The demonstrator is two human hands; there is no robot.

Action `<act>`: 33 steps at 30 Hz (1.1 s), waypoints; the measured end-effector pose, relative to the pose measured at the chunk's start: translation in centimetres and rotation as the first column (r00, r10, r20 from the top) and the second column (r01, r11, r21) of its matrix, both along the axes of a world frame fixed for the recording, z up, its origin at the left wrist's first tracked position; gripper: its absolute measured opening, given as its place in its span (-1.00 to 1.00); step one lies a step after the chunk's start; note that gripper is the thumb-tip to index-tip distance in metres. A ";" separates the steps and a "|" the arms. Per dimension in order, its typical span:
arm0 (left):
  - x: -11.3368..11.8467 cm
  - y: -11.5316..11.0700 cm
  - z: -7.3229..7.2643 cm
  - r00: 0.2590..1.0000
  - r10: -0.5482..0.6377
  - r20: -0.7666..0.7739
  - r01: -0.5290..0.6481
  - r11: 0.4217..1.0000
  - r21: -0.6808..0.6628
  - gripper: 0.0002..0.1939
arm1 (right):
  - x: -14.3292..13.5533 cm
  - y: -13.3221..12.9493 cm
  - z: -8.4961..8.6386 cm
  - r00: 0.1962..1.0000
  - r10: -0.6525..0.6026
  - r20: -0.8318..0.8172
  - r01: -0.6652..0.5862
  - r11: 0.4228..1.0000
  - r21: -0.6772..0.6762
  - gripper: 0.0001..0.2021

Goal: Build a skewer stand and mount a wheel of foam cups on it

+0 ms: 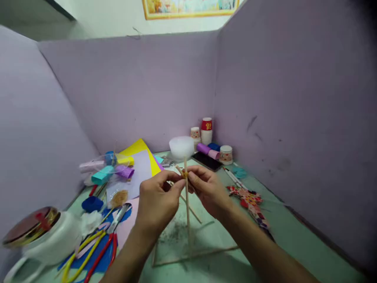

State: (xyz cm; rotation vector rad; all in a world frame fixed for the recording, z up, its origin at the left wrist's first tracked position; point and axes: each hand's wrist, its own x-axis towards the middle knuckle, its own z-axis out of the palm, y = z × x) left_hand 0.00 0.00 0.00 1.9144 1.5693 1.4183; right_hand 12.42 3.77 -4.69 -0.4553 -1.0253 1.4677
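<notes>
"Purple partition walls (132, 90) enclose the station. How is the pale-green tabletop (294, 236) arranged?"

"Supplies sit along its margins, presumably to reserve the middle for handwork."

"Locate the workpiece."

"Centre, before the person: thin, pale wooden sticks (187, 212). Two lie on the tabletop as a corner; one stands upright, another slants behind it. Whether the upright's foot touches the lower stick, I cannot tell from here."

"State of the hands?"

"Both narrowed. The left hand (160, 196) pinches the bound crossing between thumb and forefinger; the right hand (207, 188) grips the sticks from the opposite side. Opposed grips probably prevent twisting."

"Clearances?"

"Tight on the left: a white ceramic pot with a dark, gold-rimmed lid (55, 236) and yellow-handled metal scissors (88, 245) crowd that forearm. More elbow room lies right, between the red patterned cloth piece (250, 202) and the wall's lower edge."

"Smallest part?"

"Yellow-brown elastic band (185, 174), wound near the upright's top, between the fingertips."
</notes>
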 end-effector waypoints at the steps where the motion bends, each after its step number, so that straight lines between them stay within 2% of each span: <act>1: 0.0 0.0 -0.1 1.000 0.029 -0.002 -0.029 0.998 0.056 -0.98 | -0.2 -0.1 -0.1 1.000 0.007 -0.007 -0.007 1.000 0.000 -0.75; 4: -0.1 -0.1 -0.3 0.998 0.057 0.001 -0.057 0.988 0.145 -0.94 | -0.7 -0.4 -0.5 0.999 0.023 -0.025 -0.023 1.000 0.009 -0.77; 6: -0.2 -0.1 -0.4 1.000 0.022 0.012 -0.024 0.988 0.149 -0.92 | -1.0 -0.3 -0.7 0.999 0.028 -0.037 -0.027 0.999 0.023 -0.79; 11: -0.5 0.1 -0.5 0.988 -0.134 -0.070 0.128 0.988 -0.084 -0.81 | -1.0 0.2 -0.8 1.000 -0.001 -0.022 0.003 0.997 0.075 -0.84; 13: -0.6 0.3 -0.5 0.981 -0.179 -0.070 0.171 0.979 -0.111 -0.76 | -0.8 0.2 -0.6 0.999 -0.032 0.005 0.032 0.994 0.107 -0.86; 16: -0.9 0.6 -0.6 0.962 -0.272 0.014 0.271 0.950 -0.153 -0.73 | -0.7 0.4 -0.5 0.995 -0.089 0.051 0.082 0.989 0.126 -0.88; 19: -1.2 0.9 -0.9 0.920 -0.355 0.169 0.386 0.894 -0.226 -0.71 | -0.7 0.8 -0.9 0.985 -0.142 0.093 0.131 0.984 0.122 -0.89; 21: -1.1 1.1 -1.2 0.891 -0.355 0.282 0.423 0.875 -0.237 -0.71 | -0.9 1.1 -1.4 0.973 -0.187 0.134 0.169 0.977 0.133 -0.90; 23: -0.8 1.4 -1.7 0.876 -0.306 0.372 0.406 0.885 -0.227 -0.73 | -0.9 1.3 -1.7 0.940 -0.271 0.209 0.238 0.957 0.168 -0.91; 25: -0.3 1.6 -2.1 0.869 -0.253 0.425 0.367 0.906 -0.209 -0.75 | -0.8 1.2 -1.9 0.850 -0.432 0.302 0.364 0.895 0.257 -0.92; 28: 0.0 1.5 -2.1 0.863 -0.220 0.454 0.346 0.914 -0.214 -0.76 | -0.3 0.6 -1.4 0.657 -0.683 0.318 0.492 0.709 0.506 -0.95; 30: 0.0 1.3 -1.9 0.869 -0.216 0.444 0.343 0.911 -0.228 -0.75 | 0.2 0.1 -0.9 0.582 -0.774 0.251 0.482 0.576 0.660 -0.95; 33: 0.0 1.0 -1.4 0.887 -0.208 0.411 0.321 0.919 -0.228 -0.74 | 0.7 -0.5 -0.3 0.531 -0.826 0.190 0.429 0.455 0.780 -0.91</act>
